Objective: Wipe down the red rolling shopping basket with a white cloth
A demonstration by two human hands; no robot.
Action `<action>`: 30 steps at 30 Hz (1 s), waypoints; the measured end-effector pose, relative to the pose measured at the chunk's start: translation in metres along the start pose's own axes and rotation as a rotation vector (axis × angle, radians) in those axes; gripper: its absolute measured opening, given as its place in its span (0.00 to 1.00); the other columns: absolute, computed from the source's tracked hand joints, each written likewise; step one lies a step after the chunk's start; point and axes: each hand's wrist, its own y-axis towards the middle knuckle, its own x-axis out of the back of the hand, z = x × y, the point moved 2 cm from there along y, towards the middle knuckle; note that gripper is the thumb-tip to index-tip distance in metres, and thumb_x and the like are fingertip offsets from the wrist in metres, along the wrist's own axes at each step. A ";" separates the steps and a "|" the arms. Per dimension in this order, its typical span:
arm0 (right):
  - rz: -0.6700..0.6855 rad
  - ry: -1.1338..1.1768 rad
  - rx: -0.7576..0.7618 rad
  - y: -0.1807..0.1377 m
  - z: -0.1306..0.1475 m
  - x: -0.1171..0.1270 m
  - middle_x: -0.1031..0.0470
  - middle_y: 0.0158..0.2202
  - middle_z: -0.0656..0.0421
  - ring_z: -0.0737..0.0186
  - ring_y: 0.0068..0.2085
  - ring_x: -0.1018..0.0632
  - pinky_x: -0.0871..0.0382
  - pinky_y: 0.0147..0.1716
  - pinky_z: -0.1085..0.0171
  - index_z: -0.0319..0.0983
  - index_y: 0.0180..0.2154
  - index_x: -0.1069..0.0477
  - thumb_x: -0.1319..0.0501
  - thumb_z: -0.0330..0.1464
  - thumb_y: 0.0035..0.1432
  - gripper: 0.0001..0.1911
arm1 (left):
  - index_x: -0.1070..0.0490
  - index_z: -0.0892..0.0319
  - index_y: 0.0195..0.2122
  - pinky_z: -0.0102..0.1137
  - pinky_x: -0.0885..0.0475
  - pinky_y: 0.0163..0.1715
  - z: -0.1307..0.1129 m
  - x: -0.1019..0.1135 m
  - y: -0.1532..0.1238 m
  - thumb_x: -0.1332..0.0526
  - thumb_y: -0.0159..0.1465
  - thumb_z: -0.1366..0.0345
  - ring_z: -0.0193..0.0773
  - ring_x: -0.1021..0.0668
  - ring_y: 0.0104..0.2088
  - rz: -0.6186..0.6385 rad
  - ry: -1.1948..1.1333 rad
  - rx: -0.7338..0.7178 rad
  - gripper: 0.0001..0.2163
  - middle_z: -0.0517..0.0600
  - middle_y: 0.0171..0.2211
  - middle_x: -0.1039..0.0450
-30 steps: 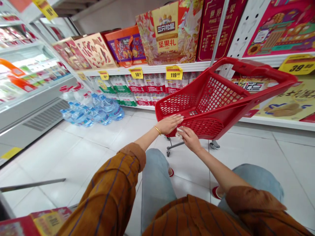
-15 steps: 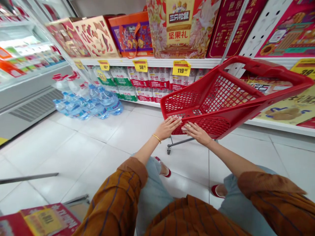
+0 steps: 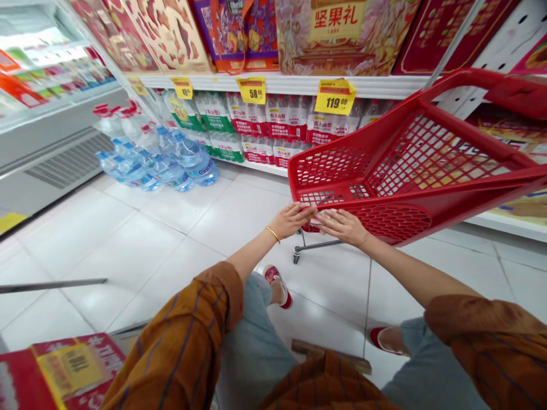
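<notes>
Sleeves (image 3: 179, 341): rust-brown with dark stripes, turned back at the forearms.
Red box (image 3: 21, 376): at lower left, bearing a yellow sticker (image 3: 74, 370), its print blurred.
Jeans (image 3: 256, 347): pale blue, knees apart.
Wooden piece (image 3: 352, 363): narrow, between the legs, partly covered by the shirt front.
Shoes (image 3: 273, 276): one pair, red and white, set apart on the floor.
Left hand (image 3: 293, 219): palm down, fingers extended and close together; gold bracelet (image 3: 272, 234) at the wrist.
Right hand (image 3: 344, 226): palm down, fingers pointed towards the left; whether it held anything could not be told.
Both hands: fingertips meeting at the cart's near front corner.
Shopping cart (image 3: 444, 208): red plastic, mesh sides, directly ahead, between the person and the shelf, handle to the right.
Floor (image 3: 154, 239): white tiles.
Water bottles (image 3: 166, 159): large, grouped on the floor left of the cart.
Drink packs (image 3: 252, 125): red-and-white and green-and-white, stacked beneath the shelf (image 3: 294, 82).
Price tags (image 3: 335, 98): yellow, along the shelf edge, including 58 and 119.
Cartons (image 3: 342, 34): decorated, upright in a row above.
Display case (image 3: 47, 171): grey, at far left, stocked.
</notes>
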 end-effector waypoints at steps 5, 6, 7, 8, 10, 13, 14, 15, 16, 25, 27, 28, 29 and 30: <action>-0.023 0.118 -0.009 -0.004 0.000 -0.006 0.27 0.54 0.61 0.67 0.61 0.32 0.53 0.67 0.64 0.43 0.62 0.40 0.39 0.30 0.62 0.27 | 0.39 0.45 0.61 0.31 0.49 0.68 0.006 -0.008 -0.005 0.44 0.63 0.73 0.30 0.61 0.69 -0.138 0.107 -0.039 0.26 0.38 0.66 0.45; -0.002 0.157 -0.019 -0.005 0.001 -0.008 0.27 0.54 0.61 0.67 0.60 0.31 0.50 0.66 0.65 0.43 0.63 0.42 0.40 0.30 0.62 0.28 | 0.39 0.43 0.61 0.31 0.51 0.68 0.006 -0.008 -0.005 0.43 0.63 0.74 0.29 0.63 0.69 -0.126 0.115 -0.032 0.27 0.36 0.66 0.46; 0.023 0.194 -0.021 -0.008 0.002 -0.010 0.27 0.55 0.61 0.68 0.59 0.30 0.47 0.65 0.66 0.43 0.63 0.43 0.41 0.29 0.63 0.29 | 0.39 0.42 0.62 0.30 0.52 0.68 0.006 -0.009 -0.005 0.43 0.62 0.74 0.29 0.64 0.69 -0.102 0.119 -0.027 0.28 0.35 0.66 0.47; 0.051 0.224 -0.014 -0.012 0.003 -0.013 0.27 0.55 0.61 0.68 0.58 0.30 0.45 0.64 0.66 0.44 0.64 0.44 0.42 0.29 0.63 0.29 | 0.40 0.41 0.62 0.30 0.52 0.68 0.006 -0.009 -0.006 0.43 0.62 0.74 0.29 0.65 0.69 -0.070 0.120 -0.023 0.28 0.34 0.66 0.47; 0.102 0.255 0.034 -0.021 0.007 -0.020 0.29 0.57 0.59 0.67 0.58 0.29 0.40 0.61 0.65 0.43 0.64 0.44 0.44 0.29 0.64 0.27 | 0.42 0.40 0.63 0.29 0.52 0.68 0.006 -0.008 -0.006 0.43 0.62 0.74 0.28 0.64 0.69 -0.003 0.120 -0.012 0.29 0.33 0.66 0.48; 0.152 0.255 0.090 -0.042 0.016 -0.032 0.29 0.57 0.57 0.65 0.57 0.28 0.36 0.56 0.64 0.41 0.62 0.40 0.46 0.28 0.65 0.24 | 0.47 0.40 0.65 0.27 0.49 0.67 0.006 -0.007 -0.007 0.44 0.62 0.74 0.29 0.59 0.69 0.069 0.118 -0.001 0.32 0.33 0.66 0.48; 0.167 0.252 0.084 -0.048 0.018 -0.036 0.29 0.57 0.56 0.65 0.56 0.28 0.35 0.54 0.65 0.41 0.61 0.39 0.46 0.28 0.65 0.23 | 0.48 0.40 0.65 0.27 0.47 0.66 0.006 -0.007 -0.007 0.44 0.63 0.74 0.29 0.57 0.69 0.090 0.113 0.000 0.32 0.34 0.66 0.47; 0.181 0.249 0.068 -0.055 0.021 -0.040 0.28 0.56 0.56 0.65 0.55 0.27 0.34 0.51 0.65 0.40 0.61 0.38 0.46 0.28 0.65 0.22 | 0.50 0.40 0.66 0.26 0.46 0.66 0.006 -0.007 -0.007 0.45 0.63 0.74 0.28 0.54 0.69 0.117 0.102 0.002 0.32 0.35 0.66 0.47; 0.195 0.249 0.055 -0.061 0.023 -0.043 0.27 0.55 0.56 0.66 0.54 0.26 0.33 0.48 0.66 0.41 0.60 0.38 0.46 0.28 0.65 0.22 | 0.51 0.41 0.66 0.26 0.46 0.65 0.006 -0.007 -0.007 0.46 0.63 0.75 0.28 0.51 0.68 0.150 0.084 0.002 0.33 0.35 0.65 0.46; 0.181 0.212 0.087 -0.055 0.024 -0.025 0.23 0.50 0.58 0.62 0.52 0.26 0.36 0.53 0.60 0.45 0.57 0.34 0.44 0.29 0.64 0.20 | 0.40 0.52 0.63 0.24 0.43 0.64 -0.004 -0.005 -0.003 0.51 0.68 0.73 0.24 0.34 0.62 0.254 -0.169 -0.127 0.22 0.42 0.62 0.38; 0.152 0.147 0.033 -0.049 0.020 -0.016 0.25 0.53 0.60 0.61 0.55 0.28 0.40 0.57 0.59 0.47 0.59 0.36 0.43 0.30 0.63 0.22 | 0.40 0.51 0.63 0.23 0.45 0.64 -0.002 -0.002 0.000 0.50 0.69 0.73 0.24 0.34 0.61 0.261 -0.178 -0.125 0.22 0.41 0.62 0.37; 0.140 0.111 0.001 -0.046 0.018 -0.014 0.26 0.54 0.61 0.61 0.56 0.28 0.42 0.58 0.59 0.48 0.59 0.37 0.42 0.30 0.63 0.24 | 0.40 0.50 0.63 0.22 0.45 0.64 -0.001 -0.002 0.001 0.50 0.68 0.72 0.23 0.34 0.61 0.279 -0.184 -0.123 0.22 0.40 0.61 0.37; 0.133 0.082 -0.033 -0.045 0.016 -0.012 0.26 0.54 0.61 0.61 0.57 0.29 0.44 0.60 0.59 0.49 0.60 0.38 0.42 0.30 0.63 0.25 | 0.40 0.49 0.63 0.22 0.45 0.64 0.000 -0.001 0.002 0.50 0.68 0.72 0.23 0.34 0.61 0.305 -0.188 -0.117 0.22 0.40 0.61 0.36; 0.127 0.062 -0.064 -0.044 0.015 -0.012 0.27 0.55 0.62 0.61 0.57 0.29 0.47 0.61 0.59 0.50 0.61 0.40 0.42 0.30 0.63 0.27 | 0.40 0.49 0.62 0.22 0.45 0.64 0.001 -0.001 0.003 0.50 0.68 0.71 0.24 0.34 0.61 0.330 -0.189 -0.111 0.22 0.40 0.61 0.36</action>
